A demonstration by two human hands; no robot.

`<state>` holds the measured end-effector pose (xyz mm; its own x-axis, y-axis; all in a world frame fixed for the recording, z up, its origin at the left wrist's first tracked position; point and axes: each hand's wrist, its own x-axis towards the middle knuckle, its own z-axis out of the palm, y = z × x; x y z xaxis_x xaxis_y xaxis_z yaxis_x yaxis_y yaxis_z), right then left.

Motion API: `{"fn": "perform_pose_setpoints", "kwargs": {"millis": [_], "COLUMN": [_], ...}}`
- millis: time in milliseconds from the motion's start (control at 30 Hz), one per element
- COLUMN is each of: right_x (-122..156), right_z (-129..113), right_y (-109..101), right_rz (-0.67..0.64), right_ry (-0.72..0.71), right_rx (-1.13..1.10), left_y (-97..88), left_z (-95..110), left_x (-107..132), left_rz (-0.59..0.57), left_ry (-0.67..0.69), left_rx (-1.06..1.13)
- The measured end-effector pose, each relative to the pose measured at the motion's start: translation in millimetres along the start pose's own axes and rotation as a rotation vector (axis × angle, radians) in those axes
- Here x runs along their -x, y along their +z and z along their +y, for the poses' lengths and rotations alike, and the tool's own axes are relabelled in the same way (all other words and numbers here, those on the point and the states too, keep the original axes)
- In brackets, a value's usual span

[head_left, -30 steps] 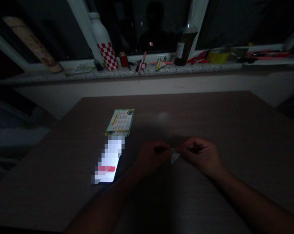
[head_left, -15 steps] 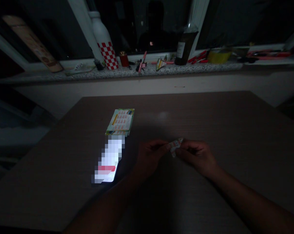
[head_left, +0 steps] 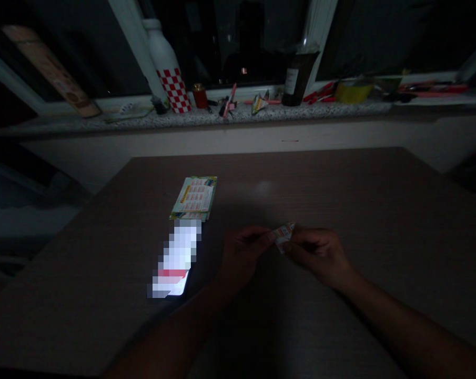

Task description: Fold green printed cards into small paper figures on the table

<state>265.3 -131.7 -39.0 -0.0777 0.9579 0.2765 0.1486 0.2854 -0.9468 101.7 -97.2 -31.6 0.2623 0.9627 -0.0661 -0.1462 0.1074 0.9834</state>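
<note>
A small folded piece of printed paper (head_left: 284,235), roughly triangular with red and white print, is held between my two hands above the table. My left hand (head_left: 243,252) pinches its left side between thumb and fingers. On its lower right edge, the thumb and fingers of my right hand (head_left: 320,255) are closed. To the left lies a stack of printed cards (head_left: 196,195), green-edged with rows of red print. Just below the stack, a phone (head_left: 178,258) with a lit, blurred screen rests face up.
The wooden table (head_left: 360,195) reaches to a wall under a window. Along the speckled stone sill (head_left: 238,117) stand a white bottle with red checks (head_left: 174,87), a red jar (head_left: 200,98), a dark labelled container (head_left: 295,81), pens and a yellow object (head_left: 354,91). The room is dim.
Very little differs. The paper has tilted or shifted slightly between my fingers, and my right fingertips sit marginally further left. The phone and cards stay where they were.
</note>
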Motion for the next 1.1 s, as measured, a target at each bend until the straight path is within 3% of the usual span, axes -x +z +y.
{"fn": "perform_pose_setpoints", "kwargs": {"millis": [233, 367, 467, 733, 1100], "right_x": [1.7, 2.5, 2.7, 2.4, 2.5], "right_z": [1.4, 2.6, 5.1, 6.8, 2.9], "right_y": [3.6, 4.6, 4.7, 4.8, -3.4], "right_rz": [-0.054, -0.02, -0.065, -0.081, 0.022], "right_ry": [0.078, 0.071, 0.149, 0.211, 0.055], "right_rx": [0.01, 0.0, -0.045, -0.103, -0.04], "left_y": [0.0, 0.6, 0.5, -2.2, 2.2], "left_z": [-2.9, -3.9, -4.7, -8.4, -4.2], "left_x": [-0.6, -1.9, -2.9, -4.6, -2.1], "left_rz": [0.046, 0.049, 0.072, 0.045, -0.061], "left_ry": [-0.026, -0.034, -0.034, -0.042, -0.101], "left_rx": [0.039, 0.056, 0.062, 0.079, 0.077]}}
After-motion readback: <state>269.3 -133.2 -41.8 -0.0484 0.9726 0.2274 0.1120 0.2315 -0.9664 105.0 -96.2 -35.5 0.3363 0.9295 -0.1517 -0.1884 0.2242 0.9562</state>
